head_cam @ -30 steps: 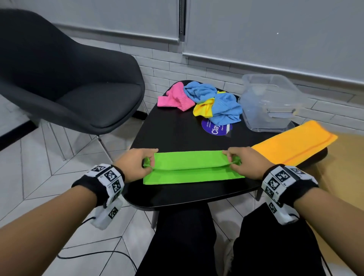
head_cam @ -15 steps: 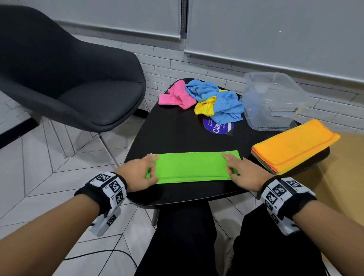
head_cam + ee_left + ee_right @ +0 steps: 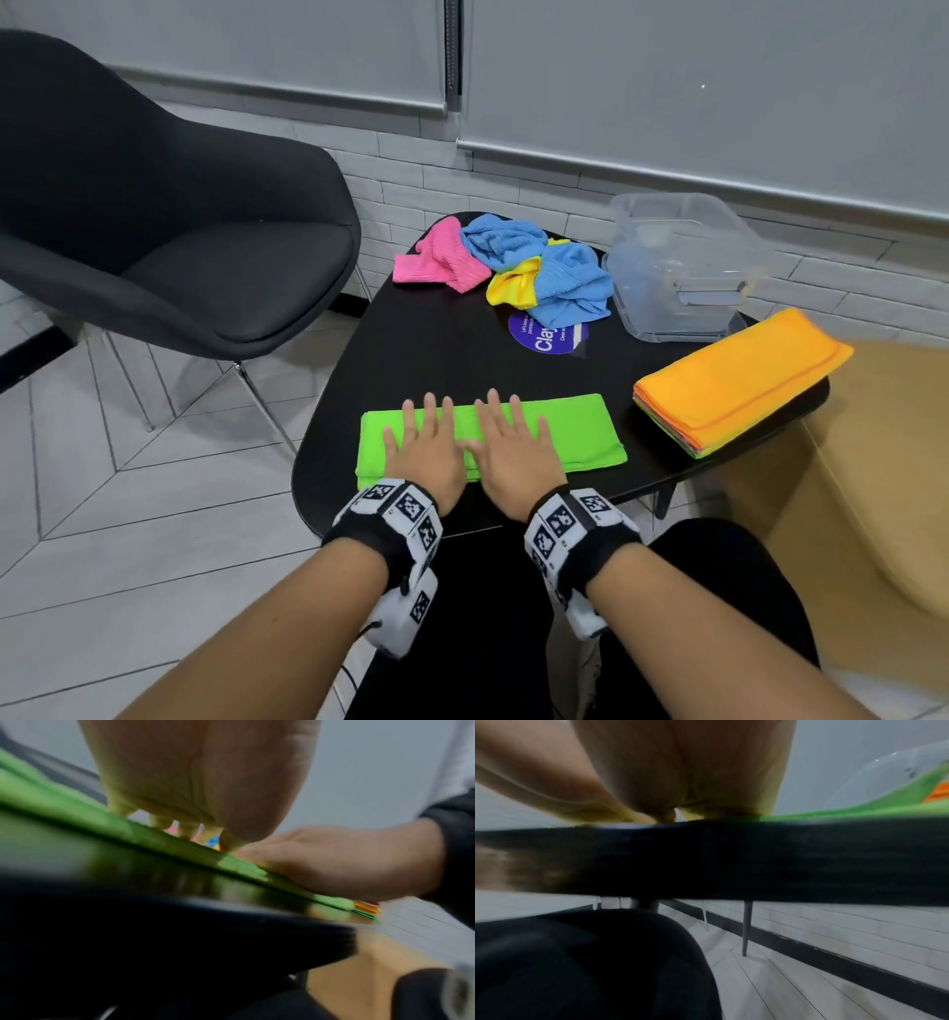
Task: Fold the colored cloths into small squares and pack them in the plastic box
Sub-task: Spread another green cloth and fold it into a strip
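A green cloth [image 3: 580,437], folded into a long strip, lies along the near edge of the black table [image 3: 436,349]. My left hand [image 3: 429,442] and right hand [image 3: 513,442] lie flat side by side on its middle, fingers straight, pressing it down. In the left wrist view the left hand [image 3: 200,780] rests on the green cloth [image 3: 77,809] with the right hand [image 3: 334,860] beside it. The right wrist view shows the right hand [image 3: 680,770] above the table edge [image 3: 731,862]. A clear plastic box [image 3: 683,267] stands at the back right.
A stack of folded cloths, orange on top [image 3: 739,380], sits at the table's right edge. Crumpled pink [image 3: 436,257], blue [image 3: 565,282] and yellow [image 3: 513,288] cloths lie at the back beside a round purple sticker [image 3: 544,336]. A black chair [image 3: 154,231] stands to the left.
The green cloth has gone from half-folded to a flat narrow strip. Both hands let go of its ends, moved inward to the middle, and now press it flat.
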Tool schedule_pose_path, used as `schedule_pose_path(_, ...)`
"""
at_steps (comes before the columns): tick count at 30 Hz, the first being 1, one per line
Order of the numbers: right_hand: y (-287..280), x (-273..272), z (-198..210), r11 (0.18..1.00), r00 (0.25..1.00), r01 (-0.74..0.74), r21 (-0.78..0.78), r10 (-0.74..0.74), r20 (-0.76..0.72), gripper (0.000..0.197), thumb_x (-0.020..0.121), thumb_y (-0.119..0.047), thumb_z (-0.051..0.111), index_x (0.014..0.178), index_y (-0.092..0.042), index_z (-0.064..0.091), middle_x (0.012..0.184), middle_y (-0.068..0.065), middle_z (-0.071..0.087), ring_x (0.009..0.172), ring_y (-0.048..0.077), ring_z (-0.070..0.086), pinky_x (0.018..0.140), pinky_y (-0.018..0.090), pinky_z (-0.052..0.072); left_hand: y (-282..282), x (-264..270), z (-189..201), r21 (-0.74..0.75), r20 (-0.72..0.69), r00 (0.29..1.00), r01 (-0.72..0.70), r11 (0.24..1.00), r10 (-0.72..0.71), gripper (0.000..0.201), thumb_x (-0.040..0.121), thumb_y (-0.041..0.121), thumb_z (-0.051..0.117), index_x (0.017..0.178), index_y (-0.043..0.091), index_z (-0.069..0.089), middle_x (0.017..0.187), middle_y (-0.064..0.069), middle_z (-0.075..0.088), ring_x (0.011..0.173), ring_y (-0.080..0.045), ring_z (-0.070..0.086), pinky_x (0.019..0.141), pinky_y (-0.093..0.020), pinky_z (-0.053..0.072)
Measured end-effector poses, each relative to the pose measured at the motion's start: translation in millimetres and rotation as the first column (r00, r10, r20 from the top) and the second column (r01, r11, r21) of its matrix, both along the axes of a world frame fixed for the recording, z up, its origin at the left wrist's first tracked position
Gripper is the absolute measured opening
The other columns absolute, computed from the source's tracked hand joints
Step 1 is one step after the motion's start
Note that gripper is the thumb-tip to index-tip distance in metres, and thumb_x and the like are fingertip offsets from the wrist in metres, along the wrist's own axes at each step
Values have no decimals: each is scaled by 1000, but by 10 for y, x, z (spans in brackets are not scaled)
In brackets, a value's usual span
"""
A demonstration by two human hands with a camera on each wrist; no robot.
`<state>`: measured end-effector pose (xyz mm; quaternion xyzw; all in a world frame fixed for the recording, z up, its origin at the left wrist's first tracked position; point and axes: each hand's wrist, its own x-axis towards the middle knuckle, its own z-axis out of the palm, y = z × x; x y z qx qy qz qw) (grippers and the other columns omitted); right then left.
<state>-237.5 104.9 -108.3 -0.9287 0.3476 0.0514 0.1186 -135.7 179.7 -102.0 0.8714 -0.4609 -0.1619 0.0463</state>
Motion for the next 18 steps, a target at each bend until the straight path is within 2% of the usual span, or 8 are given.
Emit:
schedule_pose_path(3, -110, -157, -87, 999, 1000, -10, -48, 9, -16, 54, 102, -46, 8, 153, -31, -4, 159, -8, -14, 147, 22, -13, 117, 51, -1, 143, 123, -130, 35, 38, 999, -17, 999, 16, 58, 102, 43, 13, 152, 24, -10, 159, 0, -17, 147, -22, -15, 118, -48, -3)
schedule_pose_path(5, -263, -332, -101, 997, 998, 51, -50, -52, -21, 54, 101, -47, 6, 152, -34, -7, 159, -8, -15, 147, 23, -14, 117, 51, -2, 236, 226, -160, 29, 54, 997, -52, 998, 50, 58, 101, 46, 10, 152, 26, -11, 159, 2, -18, 147, -19, -15, 117, -49, -3)
schedule_pose_path(9, -515, -598, -108, 982, 982, 187, -39, -187, -16, 58, 101, -47, 8, 153, -26, -6, 160, -4, -12, 147, 18, -12, 119, 46, -2, 267, 308, -188, -13, 22, 994, -111, 994, 111, 58, 101, 45, 10, 152, 24, -10, 159, 3, -18, 146, -15, -16, 117, -53, -1)
schedule_pose_path(13, -552, -617, -137, 977, 977, 211, -18, -211, -11, 60, 101, -48, 10, 153, -22, -6, 160, -3, -12, 147, 16, -14, 119, 44, -1, 237, 282, -244, -64, 14, 969, -246, 967, 248, 64, 101, 45, 14, 151, 16, -11, 159, -4, -19, 146, -22, -17, 116, -51, -3)
schedule_pose_path(16, -546, -610, -130, 978, 977, 211, -3, -211, -18, 61, 101, -48, 12, 153, -22, -6, 160, -2, -11, 147, 16, -14, 119, 44, -1, 170, 323, -197, -109, -97, 913, -405, 908, 396, 67, 102, 41, 21, 151, 7, -9, 159, -10, -16, 148, -23, -10, 118, -47, -2)
schedule_pose_path(18, -558, -607, -89, 979, 978, 206, -4, -206, -36, 62, 101, -49, 15, 153, -22, -5, 161, -2, -10, 147, 16, -12, 119, 45, 1, 130, 370, -162, -118, -172, 881, -462, 879, 440, 65, 103, 36, 24, 151, 4, -5, 160, -10, -13, 148, -20, -9, 118, -45, -3)
